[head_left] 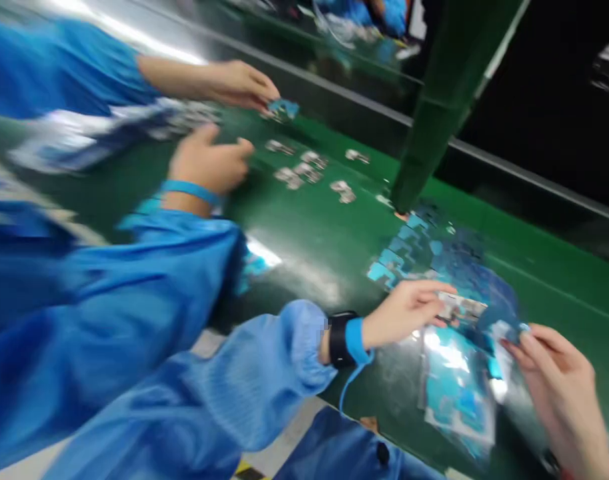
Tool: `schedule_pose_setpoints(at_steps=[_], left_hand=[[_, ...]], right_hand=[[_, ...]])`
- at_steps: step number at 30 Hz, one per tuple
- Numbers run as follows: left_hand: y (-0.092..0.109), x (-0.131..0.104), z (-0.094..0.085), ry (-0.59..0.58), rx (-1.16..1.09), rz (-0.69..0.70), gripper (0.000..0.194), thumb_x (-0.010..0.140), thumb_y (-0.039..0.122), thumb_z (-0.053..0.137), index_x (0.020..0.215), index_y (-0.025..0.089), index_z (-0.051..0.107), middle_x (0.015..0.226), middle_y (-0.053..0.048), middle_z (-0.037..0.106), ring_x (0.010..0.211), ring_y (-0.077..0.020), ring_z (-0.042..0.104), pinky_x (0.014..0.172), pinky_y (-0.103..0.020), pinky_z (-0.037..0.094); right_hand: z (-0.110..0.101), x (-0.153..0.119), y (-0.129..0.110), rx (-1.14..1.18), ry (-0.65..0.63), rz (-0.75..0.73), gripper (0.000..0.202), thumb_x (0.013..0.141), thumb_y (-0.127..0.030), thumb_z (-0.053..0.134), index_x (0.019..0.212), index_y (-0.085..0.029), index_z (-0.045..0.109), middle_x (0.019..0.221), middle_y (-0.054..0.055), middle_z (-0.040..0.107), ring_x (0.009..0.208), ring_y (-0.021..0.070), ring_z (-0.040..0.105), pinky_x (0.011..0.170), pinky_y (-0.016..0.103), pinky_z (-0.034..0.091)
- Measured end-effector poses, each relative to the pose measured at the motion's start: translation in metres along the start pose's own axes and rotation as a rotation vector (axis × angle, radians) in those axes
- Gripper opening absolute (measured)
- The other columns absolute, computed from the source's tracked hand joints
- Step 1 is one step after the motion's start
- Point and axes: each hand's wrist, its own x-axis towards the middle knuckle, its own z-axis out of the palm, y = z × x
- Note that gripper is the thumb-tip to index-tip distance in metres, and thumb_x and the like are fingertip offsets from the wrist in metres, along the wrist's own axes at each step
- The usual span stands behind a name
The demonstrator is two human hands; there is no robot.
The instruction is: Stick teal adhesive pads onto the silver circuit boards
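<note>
Near the right of the green table [314,247], my left hand [417,307] pinches a small silvery metal part [462,308] by its left end. A black watch and a blue wrist strap [355,341] are on that wrist. My right hand [559,363] holds a blue, partly clear film piece [502,327] between thumb and fingers, at the right end of the metal part. Motion smears the film, so whether it touches the part is unclear. Below both hands lies a clear bag or sheet [457,400] with light-blue pieces. Blue film pieces [399,247] are spread beyond my left hand.
A co-worker in blue sleeves [149,267] works at the left, one hand holding a small blue piece [284,108]. Several silvery parts [309,167] lie before those hands. A dark green post [434,113] rises from the table's far side. White bags [64,140] lie far left.
</note>
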Motion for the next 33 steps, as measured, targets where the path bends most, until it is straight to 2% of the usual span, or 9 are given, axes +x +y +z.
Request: schedule_pose_setpoints(at_steps=[3,8,17,24,33], left_hand=[[0.005,0.000,-0.007,-0.097,-0.008,-0.028,0.029,0.081,0.015,0.058,0.109,0.013,0.067,0.077,-0.001,0.072,0.075,-0.0129,0.070,0.076,-0.029,0.058],[0.009,-0.009,-0.004,-0.162,0.055,-0.079,0.036,0.080,0.011,0.056,0.115,0.012,0.064,0.083,-0.003,0.073,0.075,-0.0131,0.070,0.075,-0.028,0.057],[0.011,-0.012,-0.005,-0.196,0.098,-0.100,0.045,0.074,0.005,0.057,0.119,0.011,0.059,0.098,-0.007,0.075,0.091,-0.0187,0.072,0.080,-0.029,0.054],[0.014,-0.013,-0.005,-0.182,0.153,-0.073,0.044,0.074,0.007,0.057,0.118,0.013,0.060,0.084,-0.002,0.075,0.085,-0.0191,0.073,0.070,-0.025,0.056],[0.014,-0.013,-0.004,-0.161,0.125,-0.092,0.045,0.073,0.001,0.055,0.117,0.012,0.059,0.088,-0.002,0.076,0.090,-0.0185,0.073,0.075,-0.024,0.056]], right_hand=[[-0.002,-0.006,0.001,-0.038,0.068,0.125,0.015,0.071,-0.030,0.081,0.079,-0.022,0.072,0.067,0.001,0.066,0.057,0.0135,0.061,0.055,0.025,0.054],[0.012,-0.001,-0.007,-0.095,0.043,0.129,0.013,0.070,-0.030,0.081,0.077,-0.021,0.073,0.064,0.002,0.065,0.055,0.0122,0.059,0.051,0.022,0.051],[0.013,-0.005,-0.015,-0.206,-0.035,0.152,0.007,0.076,-0.027,0.077,0.077,-0.021,0.073,0.066,0.001,0.063,0.056,0.0113,0.057,0.051,0.020,0.049],[0.012,-0.005,-0.011,-0.208,-0.040,0.164,0.006,0.078,-0.026,0.076,0.083,-0.023,0.073,0.069,0.001,0.064,0.058,0.0111,0.059,0.054,0.020,0.050],[0.019,-0.006,-0.013,-0.193,-0.035,0.170,0.004,0.079,-0.025,0.075,0.082,-0.024,0.073,0.070,0.000,0.065,0.058,0.0107,0.061,0.056,0.019,0.051]])
